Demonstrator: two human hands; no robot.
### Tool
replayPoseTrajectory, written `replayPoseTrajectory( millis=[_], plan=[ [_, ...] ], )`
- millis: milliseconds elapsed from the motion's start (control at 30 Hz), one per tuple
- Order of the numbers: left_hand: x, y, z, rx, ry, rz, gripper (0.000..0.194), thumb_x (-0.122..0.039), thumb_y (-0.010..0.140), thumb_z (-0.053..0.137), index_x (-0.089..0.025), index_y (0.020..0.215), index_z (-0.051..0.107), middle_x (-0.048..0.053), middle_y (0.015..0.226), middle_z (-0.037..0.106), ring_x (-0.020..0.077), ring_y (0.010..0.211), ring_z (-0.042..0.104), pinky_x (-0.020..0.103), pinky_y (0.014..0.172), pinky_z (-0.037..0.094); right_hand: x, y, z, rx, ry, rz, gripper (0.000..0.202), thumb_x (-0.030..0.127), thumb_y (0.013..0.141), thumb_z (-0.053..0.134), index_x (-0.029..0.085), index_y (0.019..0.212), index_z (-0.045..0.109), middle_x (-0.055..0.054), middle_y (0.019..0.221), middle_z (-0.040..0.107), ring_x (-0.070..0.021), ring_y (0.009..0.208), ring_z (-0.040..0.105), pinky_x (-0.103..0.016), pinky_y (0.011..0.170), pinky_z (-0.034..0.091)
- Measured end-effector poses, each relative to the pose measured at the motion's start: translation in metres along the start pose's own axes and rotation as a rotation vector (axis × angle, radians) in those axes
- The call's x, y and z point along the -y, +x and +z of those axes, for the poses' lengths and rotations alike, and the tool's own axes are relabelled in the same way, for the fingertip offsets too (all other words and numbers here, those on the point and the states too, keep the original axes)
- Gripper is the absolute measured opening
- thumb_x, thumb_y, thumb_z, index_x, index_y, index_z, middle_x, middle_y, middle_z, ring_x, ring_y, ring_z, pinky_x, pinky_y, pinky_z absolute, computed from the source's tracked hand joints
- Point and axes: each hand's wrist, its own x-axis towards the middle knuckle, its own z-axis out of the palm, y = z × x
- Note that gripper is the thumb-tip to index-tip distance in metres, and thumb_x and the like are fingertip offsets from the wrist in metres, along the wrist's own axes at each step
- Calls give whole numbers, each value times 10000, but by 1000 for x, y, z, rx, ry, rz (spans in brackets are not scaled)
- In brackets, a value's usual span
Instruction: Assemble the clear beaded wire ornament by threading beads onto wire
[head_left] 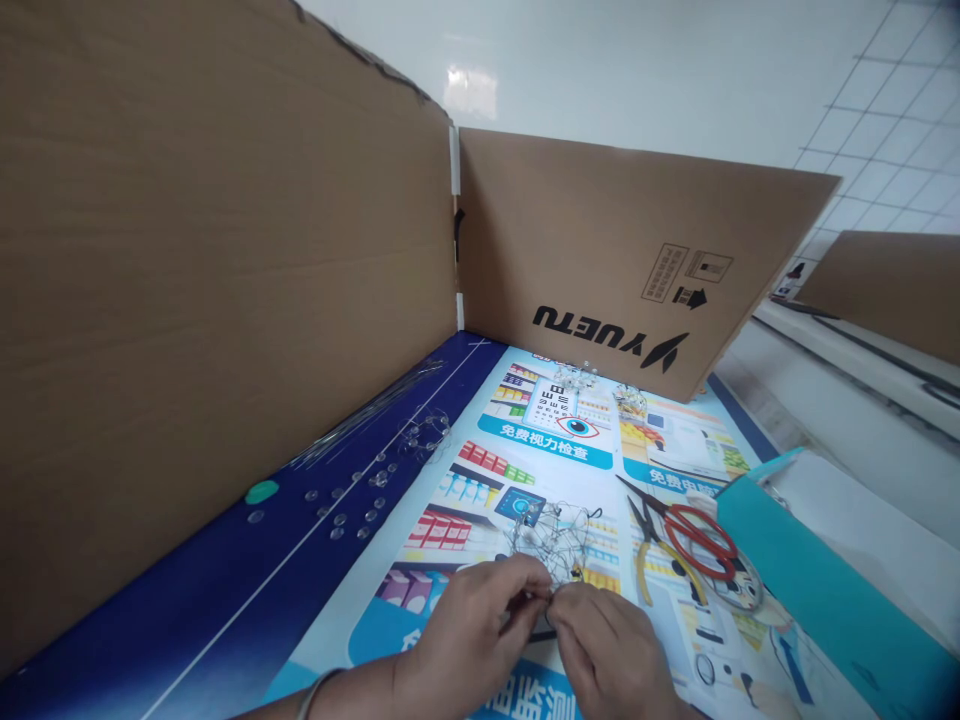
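A tangled piece of thin silvery wire with clear beads (553, 538) lies on the printed sheet just beyond my fingertips. My left hand (476, 625) is closed in a pinch at its near edge. My right hand (611, 650) pinches there too, its fingertips almost touching those of the left. The bit of wire between the fingers is mostly hidden. To the right, red-handled scissors (701, 543) lie beside yellow-handled pliers (666, 562).
Cardboard panels (600, 250) wall off the left and back. Loose clear beads (365, 517), a green disc (262, 492) and straight wires (360, 415) lie on the left. More beaded wire (576, 378) sits at the back. A teal box (810, 570) stands on the right.
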Motion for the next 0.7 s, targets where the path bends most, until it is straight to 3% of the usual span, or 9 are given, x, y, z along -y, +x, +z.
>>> replayPoseTrajectory(
  millis=[700],
  plan=[
    [-3,0,-3,13,20,23,228,-7,688,441,-180,801,536,-14,691,583,111,607,531,202,571,391,-3,0,-2,-39,-20,-77,202,82,850,391,151,900,574,-52,762,675,-161,697,630,-260,652,490]
  ],
)
